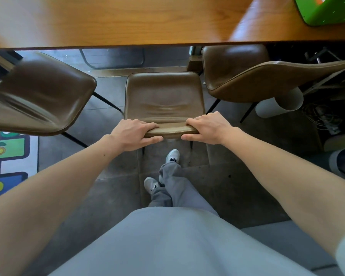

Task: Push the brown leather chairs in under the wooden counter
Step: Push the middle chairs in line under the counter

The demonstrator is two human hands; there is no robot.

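Middle chair [163, 96]: brown leather, square to the table [127, 22], seat facing it, front edge of the seat short of the table's near edge, so not yet tucked under. Both hands are on the top rail of its backrest [171, 132]: left hand [133, 134] at the left corner, right hand [209, 128] at the right corner, each wrapped round the rail with fingers over the seat side and thumb on the near side. The even spacing looks chosen to keep the push straight and stop the chair swinging on its thin dark legs. The person stands directly behind, one shoe [172, 156] stepped forward near the rear legs, arms nearly straight, a stance that reads as ready to drive forward. The lane ahead under the table looks open across the grey floor [108, 196]. Left chair [40, 96]: pulled well out and turned at an angle, back towards the camera's left; it will probably need squaring before it goes in. Right chair [247, 76]: front of the seat already under the table edge, the rest out and skewed. Judged stage: first of three being pushed. Periphery: white bin [279, 104] on its side behind the right chair, loose cables [323, 120] beyond it, a numbered play mat [6, 156] at left, a green box [327, 10] on the table's far right.
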